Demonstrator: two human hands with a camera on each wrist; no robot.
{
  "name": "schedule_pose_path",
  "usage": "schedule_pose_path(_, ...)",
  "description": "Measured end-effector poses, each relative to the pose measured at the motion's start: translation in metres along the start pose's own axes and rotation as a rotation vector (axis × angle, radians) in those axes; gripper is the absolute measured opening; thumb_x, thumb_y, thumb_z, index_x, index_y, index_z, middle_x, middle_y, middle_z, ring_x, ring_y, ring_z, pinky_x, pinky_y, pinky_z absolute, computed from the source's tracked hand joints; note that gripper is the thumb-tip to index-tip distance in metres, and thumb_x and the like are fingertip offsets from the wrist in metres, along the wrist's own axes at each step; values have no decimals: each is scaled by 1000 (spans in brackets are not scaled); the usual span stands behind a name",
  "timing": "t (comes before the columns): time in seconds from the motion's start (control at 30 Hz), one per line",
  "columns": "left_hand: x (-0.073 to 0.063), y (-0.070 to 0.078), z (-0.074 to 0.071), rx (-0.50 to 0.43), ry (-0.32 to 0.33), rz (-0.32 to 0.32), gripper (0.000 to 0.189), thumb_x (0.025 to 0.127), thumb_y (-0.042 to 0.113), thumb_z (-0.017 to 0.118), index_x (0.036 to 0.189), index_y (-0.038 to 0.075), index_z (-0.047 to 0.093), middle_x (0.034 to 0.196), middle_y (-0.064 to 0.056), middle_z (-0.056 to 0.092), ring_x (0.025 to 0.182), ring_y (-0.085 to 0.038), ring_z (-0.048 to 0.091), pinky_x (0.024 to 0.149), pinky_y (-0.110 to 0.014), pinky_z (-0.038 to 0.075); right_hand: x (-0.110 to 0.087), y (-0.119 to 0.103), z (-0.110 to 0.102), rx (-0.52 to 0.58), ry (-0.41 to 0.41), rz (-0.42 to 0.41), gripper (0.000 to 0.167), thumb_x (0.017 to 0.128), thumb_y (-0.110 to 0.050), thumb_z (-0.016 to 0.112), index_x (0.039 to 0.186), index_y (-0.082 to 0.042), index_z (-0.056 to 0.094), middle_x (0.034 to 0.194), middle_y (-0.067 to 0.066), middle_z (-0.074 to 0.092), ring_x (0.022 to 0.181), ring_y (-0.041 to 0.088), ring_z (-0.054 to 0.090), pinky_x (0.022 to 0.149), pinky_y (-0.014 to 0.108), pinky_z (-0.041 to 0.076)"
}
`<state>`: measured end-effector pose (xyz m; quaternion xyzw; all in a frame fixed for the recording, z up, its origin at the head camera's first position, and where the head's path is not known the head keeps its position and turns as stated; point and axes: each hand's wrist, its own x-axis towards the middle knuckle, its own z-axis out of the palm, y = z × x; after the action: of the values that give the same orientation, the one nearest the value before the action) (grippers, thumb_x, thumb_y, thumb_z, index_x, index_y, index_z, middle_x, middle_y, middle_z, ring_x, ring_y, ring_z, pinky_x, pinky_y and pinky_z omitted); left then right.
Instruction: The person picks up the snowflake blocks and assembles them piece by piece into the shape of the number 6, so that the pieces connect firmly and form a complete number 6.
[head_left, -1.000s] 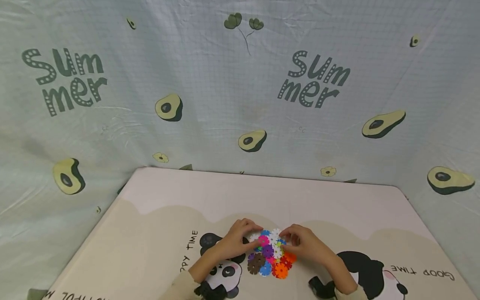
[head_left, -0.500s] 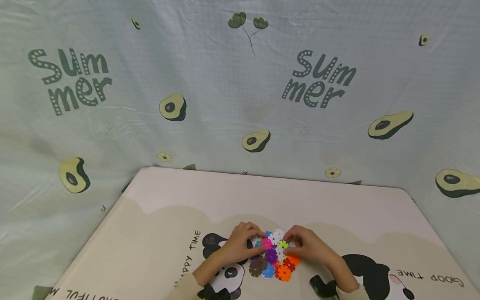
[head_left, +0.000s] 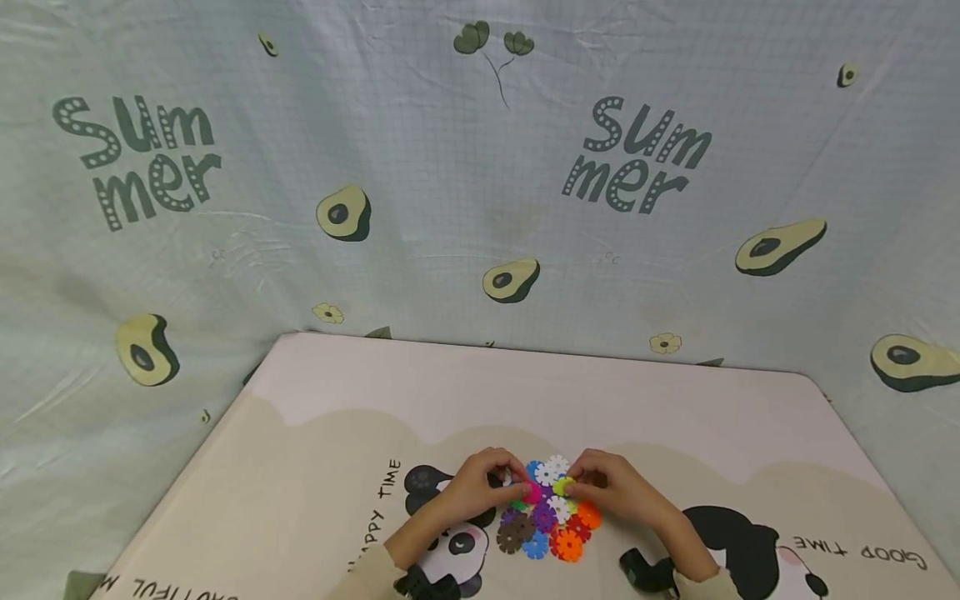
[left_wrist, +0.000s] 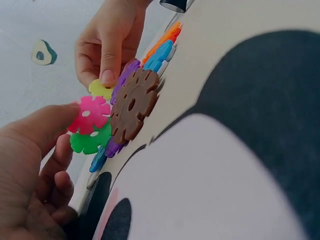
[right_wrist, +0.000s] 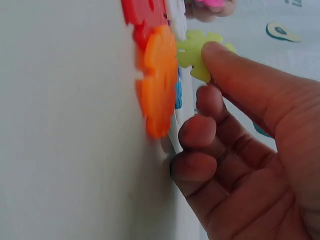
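Observation:
In the head view, several notched plastic snowflake discs lie joined in a colourful cluster on the table. My left hand reaches in from the cluster's left and pinches the pink snowflake disc by its edge. A green disc sits just under the pink one, beside a large brown disc. From the other side, my right hand pinches a yellow-green snowflake disc between thumb and fingers, above the orange disc. Purple, white, blue and red discs fill the rest of the cluster.
The tabletop has a cloth printed with pandas and lettering. Behind it hangs a curtain with avocado prints. Black wrist straps show at the front, near the sleeves.
Both hands stay at the cluster with small finger shifts. The left thumb now covers more of the pink disc, and the yellow-green disc shows tilted up at the right fingertips.

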<state>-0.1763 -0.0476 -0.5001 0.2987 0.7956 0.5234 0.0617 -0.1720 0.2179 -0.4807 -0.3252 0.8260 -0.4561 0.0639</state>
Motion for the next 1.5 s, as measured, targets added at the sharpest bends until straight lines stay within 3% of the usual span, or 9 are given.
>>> schedule_pose_path(0.1, 1, 1, 1, -99, 5, -20, 12, 89, 15, 72, 98, 8, 72, 85, -6, 60, 74, -9, 47, 68, -19, 40, 1, -1, 1, 4, 9, -31, 7, 89, -9, 70, 90, -2, 69, 81, 4, 61, 70, 4, 51, 62, 21, 47)
schedule_pose_path(0.3, 4, 5, 2, -292, 22, -120, 16, 92, 9, 66, 102, -4, 67, 86, -11, 64, 69, -3, 52, 63, -16, 44, 4, -6, 3, -26, 51, -76, 5, 85, -1, 72, 88, -3, 70, 80, 7, 63, 68, 8, 52, 61, 21, 48)
schedule_pose_path(0.5, 4, 5, 2, -345, -14, -140, 20, 94, 13, 65, 100, -6, 64, 82, -13, 65, 66, -3, 54, 61, -16, 44, 4, -5, 5, -26, 116, -97, 8, 87, -4, 71, 94, -8, 71, 80, 2, 62, 68, 5, 50, 59, 21, 47)
schedule_pose_path(0.77, 3, 7, 5, -475, -14, -193, 22, 96, 11, 62, 101, -10, 57, 73, -1, 60, 57, -5, 55, 53, -16, 43, 8, -4, 8, -21, 163, -198, 16, 83, 2, 72, 93, -10, 70, 84, 4, 65, 67, 10, 56, 60, 23, 51)
schedule_pose_path(0.93, 3, 9, 14, -506, 38, -206, 21, 97, 8, 59, 102, -12, 54, 71, 0, 62, 53, -4, 50, 50, -15, 40, 8, -5, 8, -29, 167, -191, 16, 83, 2, 73, 92, -11, 71, 83, 3, 65, 68, 7, 56, 61, 23, 51)
schedule_pose_path(1.17, 2, 16, 23, -541, 136, -240, 18, 97, 6, 59, 101, -11, 52, 74, -7, 63, 54, -6, 54, 52, -16, 45, 6, -7, 7, -41, 174, -180, 14, 84, 1, 73, 91, -11, 72, 81, 2, 65, 67, 5, 53, 59, 22, 50)
schedule_pose_path(1.5, -4, 17, 25, -465, 124, -212, 19, 94, 6, 63, 101, -9, 53, 78, -11, 64, 56, -4, 57, 55, -16, 49, 6, -4, 13, -43, 186, -196, 16, 82, 3, 73, 91, -10, 72, 81, 4, 65, 66, 7, 54, 58, 22, 50)
